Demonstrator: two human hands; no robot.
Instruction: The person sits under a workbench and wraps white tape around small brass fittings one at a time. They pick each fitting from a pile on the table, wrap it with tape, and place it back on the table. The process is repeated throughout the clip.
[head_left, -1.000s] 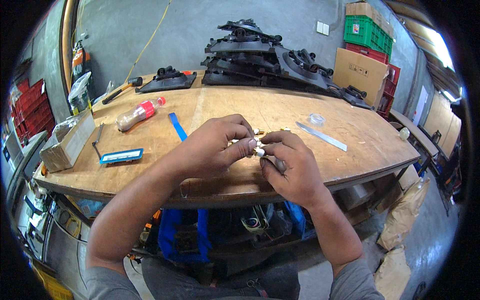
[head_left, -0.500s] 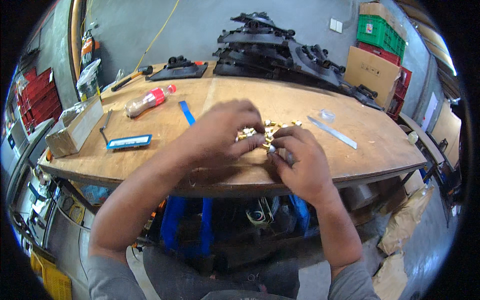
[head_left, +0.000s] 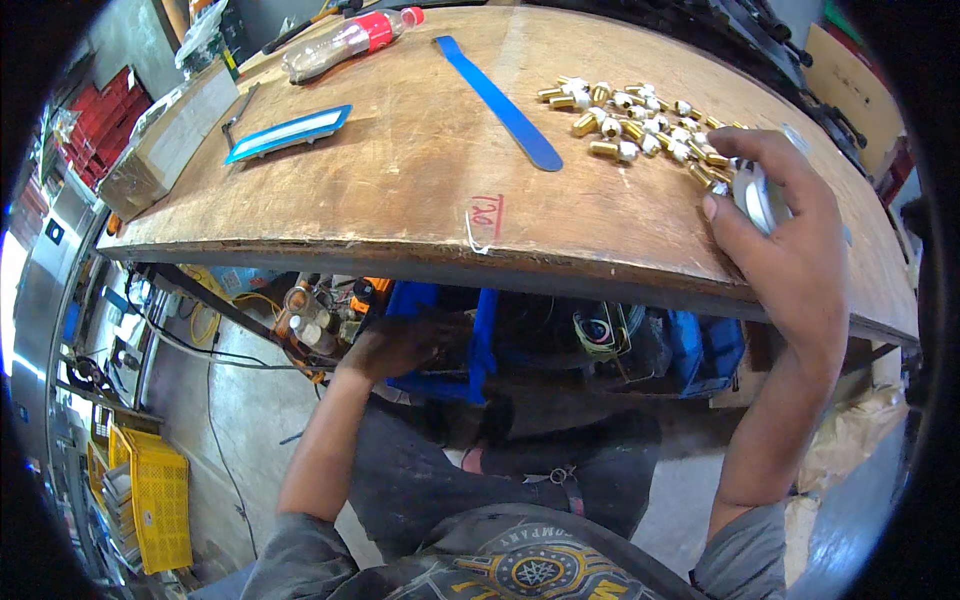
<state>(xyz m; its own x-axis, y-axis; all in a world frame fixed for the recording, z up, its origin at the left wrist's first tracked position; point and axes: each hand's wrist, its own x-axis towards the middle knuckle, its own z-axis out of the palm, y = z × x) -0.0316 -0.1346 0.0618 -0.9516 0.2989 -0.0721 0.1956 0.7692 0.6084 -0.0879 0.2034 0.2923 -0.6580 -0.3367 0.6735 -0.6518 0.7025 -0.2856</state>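
My right hand (head_left: 785, 225) is closed round a roll of white tape (head_left: 754, 196) at the right of the table, its thumb and index finger apart at the front. Just beyond its fingertips lies a loose heap of brass fittings (head_left: 632, 128), many with white wrapping or caps on one end. Below the table edge, my left hand (head_left: 405, 342) reaches into a blue bin (head_left: 482, 345). Its fingers are dark and partly hidden, so whether they hold anything does not show.
A blue strip (head_left: 500, 105) lies left of the fittings. Farther left are a blue-framed part (head_left: 290, 134), a plastic bottle (head_left: 340, 50) and a cardboard box (head_left: 165, 155). A second blue bin (head_left: 705, 352) sits under the wooden table (head_left: 400, 200). A yellow crate (head_left: 160, 500) stands lower left.
My left hand has left the fittings and dropped below the table into the blue bin. My right hand stays by the heap, the white roll now plainly visible. The view has tipped downward.
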